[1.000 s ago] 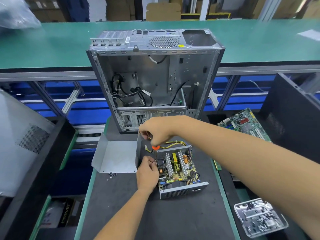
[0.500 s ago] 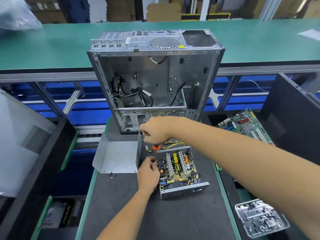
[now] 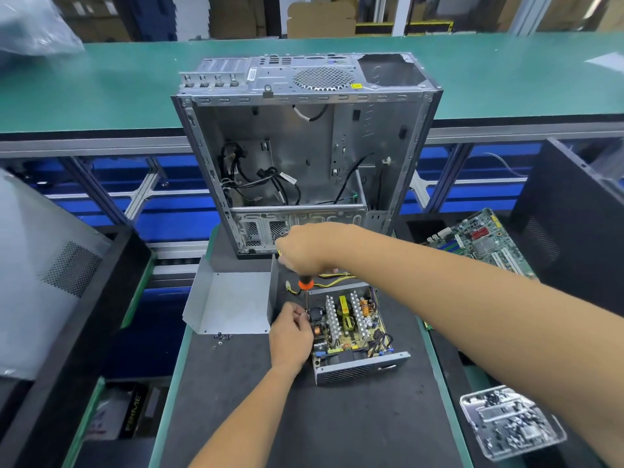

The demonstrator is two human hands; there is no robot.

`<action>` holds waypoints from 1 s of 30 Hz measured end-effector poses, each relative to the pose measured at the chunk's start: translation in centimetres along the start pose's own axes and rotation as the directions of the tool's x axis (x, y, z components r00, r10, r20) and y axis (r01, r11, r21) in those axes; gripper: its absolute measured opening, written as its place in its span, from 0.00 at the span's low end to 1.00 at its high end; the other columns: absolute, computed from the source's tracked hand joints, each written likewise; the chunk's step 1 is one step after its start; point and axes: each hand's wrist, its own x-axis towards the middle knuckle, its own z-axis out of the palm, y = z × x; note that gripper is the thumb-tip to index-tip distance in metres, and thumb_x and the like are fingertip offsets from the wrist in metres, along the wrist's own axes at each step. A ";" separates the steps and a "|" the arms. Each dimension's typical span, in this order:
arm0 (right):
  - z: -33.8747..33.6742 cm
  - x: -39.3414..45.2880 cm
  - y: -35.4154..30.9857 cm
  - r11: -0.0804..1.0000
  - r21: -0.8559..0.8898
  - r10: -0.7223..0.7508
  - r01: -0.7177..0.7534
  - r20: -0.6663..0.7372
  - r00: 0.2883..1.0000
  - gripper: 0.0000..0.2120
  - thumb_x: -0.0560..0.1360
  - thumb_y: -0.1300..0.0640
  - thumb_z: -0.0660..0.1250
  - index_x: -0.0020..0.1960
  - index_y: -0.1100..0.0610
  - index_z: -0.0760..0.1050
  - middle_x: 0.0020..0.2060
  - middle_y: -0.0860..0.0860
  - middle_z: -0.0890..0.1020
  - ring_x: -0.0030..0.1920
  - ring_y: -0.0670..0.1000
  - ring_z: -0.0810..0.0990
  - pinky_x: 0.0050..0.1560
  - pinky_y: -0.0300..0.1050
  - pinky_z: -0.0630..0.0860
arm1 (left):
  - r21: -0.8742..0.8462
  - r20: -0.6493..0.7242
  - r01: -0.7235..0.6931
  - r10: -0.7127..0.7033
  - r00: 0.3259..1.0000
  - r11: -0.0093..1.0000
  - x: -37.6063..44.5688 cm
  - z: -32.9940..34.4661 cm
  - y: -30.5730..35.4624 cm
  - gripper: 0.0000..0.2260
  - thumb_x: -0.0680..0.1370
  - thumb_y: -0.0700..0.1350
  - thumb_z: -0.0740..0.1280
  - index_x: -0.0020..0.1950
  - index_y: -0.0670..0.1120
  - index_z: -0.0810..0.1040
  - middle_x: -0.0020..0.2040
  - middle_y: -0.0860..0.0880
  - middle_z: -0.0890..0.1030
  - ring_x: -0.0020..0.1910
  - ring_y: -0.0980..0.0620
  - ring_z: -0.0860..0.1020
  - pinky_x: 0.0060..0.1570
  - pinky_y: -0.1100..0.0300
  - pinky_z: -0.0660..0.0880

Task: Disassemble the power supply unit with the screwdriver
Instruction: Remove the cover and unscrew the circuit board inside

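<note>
Head view. Supply (image 3: 351, 332) lay uncovered on the dark tabletop (image 3: 304, 417), just in front of the gutted case (image 3: 304, 157), with its cover (image 3: 233, 302) set touching or just beside its left side. The right hand (image 3: 307, 251) gripped the screwdriver (image 3: 305, 285) from above, its fingers curled round the handle so that only the orange collar and the thin shaft showed; the shaft ran down to the supply's rear left corner. The left hand (image 3: 290, 332) rested against the supply's left edge, its fingers (image 3: 299, 314) gathered at the shaft's tip, apparently pinching a screw or steadying the bit; which of the two could not be told.

Risk, as judged: the tip could slip off a small screw head, caused by an off-axis push, and strike the board or the left fingers beside it. A freed screw might drop among the components. The supply, held from one side only, might skid on the tabletop.

Appearance: open grey metal tray with a perforated front wall, a yellowish board carrying two finned heat sinks, a yellow transformer, a copper coil and dark capacitors; yellow and black wires (image 3: 334, 280) trailed from its rear. Loose screws (image 3: 221, 339) lay by the cover's front edge.
</note>
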 end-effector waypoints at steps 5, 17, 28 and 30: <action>-0.7 -0.5 0.7 0.921 0.381 -0.098 0.085 0.016 0.995 0.12 0.70 0.67 0.64 0.51 0.57 0.69 0.47 0.54 0.78 0.45 0.54 0.74 0.44 0.48 0.73 | -0.007 -0.009 0.000 0.000 1.000 1.000 0.0 0.0 0.0 0.06 0.77 0.41 0.64 0.42 0.51 0.71 0.35 0.55 0.76 0.36 0.55 0.74 0.33 0.67 0.65; -0.5 -0.5 0.5 0.930 0.361 -0.078 0.072 0.002 0.997 0.11 0.71 0.67 0.65 0.50 0.58 0.69 0.39 0.48 0.73 0.40 0.51 0.71 0.38 0.45 0.69 | -0.100 0.017 0.104 -0.103 0.995 0.990 0.1 -0.4 0.5 0.05 0.78 0.41 0.64 0.44 0.50 0.75 0.37 0.54 0.77 0.38 0.56 0.74 0.34 0.65 0.66; -0.6 -0.2 0.2 0.972 0.235 0.006 -0.010 0.018 1.000 0.04 0.76 0.59 0.63 0.49 0.57 0.69 0.41 0.52 0.76 0.40 0.53 0.75 0.33 0.45 0.69 | -0.242 0.071 0.329 -0.321 0.944 0.913 0.3 -0.3 2.3 0.07 0.76 0.38 0.62 0.43 0.42 0.80 0.41 0.43 0.79 0.43 0.44 0.76 0.43 0.57 0.75; -1.0 -0.7 0.6 0.943 0.331 -0.035 0.021 0.035 0.999 0.08 0.72 0.64 0.65 0.49 0.56 0.70 0.40 0.48 0.74 0.41 0.50 0.72 0.33 0.42 0.66 | -0.283 0.092 0.362 -0.350 0.932 0.888 0.2 -0.3 2.7 0.10 0.73 0.39 0.61 0.34 0.40 0.78 0.34 0.39 0.75 0.36 0.37 0.72 0.36 0.58 0.73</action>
